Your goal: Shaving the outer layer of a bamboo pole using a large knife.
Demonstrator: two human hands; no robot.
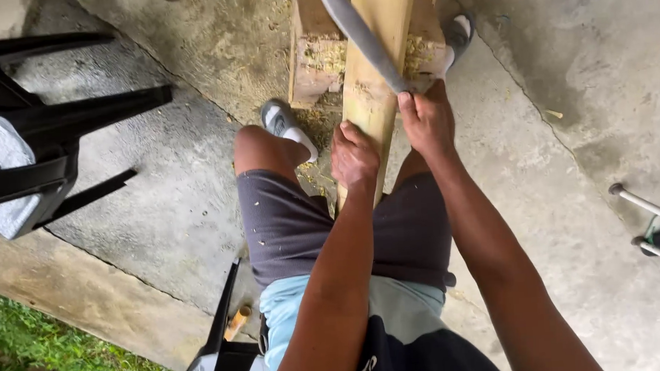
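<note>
Running from between the person's knees up to the top edge of the view, the pale wooden post [375,65] lies tilted across a chipped wooden block [317,56] on the concrete floor [160,208]. Its face is smooth and light yellow, with shavings scattered where it meets the block. The left hand [354,156] wraps the post's lower part, fingers curled shut around its edge, arm stretched straight down. The right hand [427,118] is closed tight on the handle of a long grey blade [360,36], which slants across the post, touching it. The handle is hidden inside the fist, and the blade's tip is cut off. A black chair [53,138] stands well apart.
</note>
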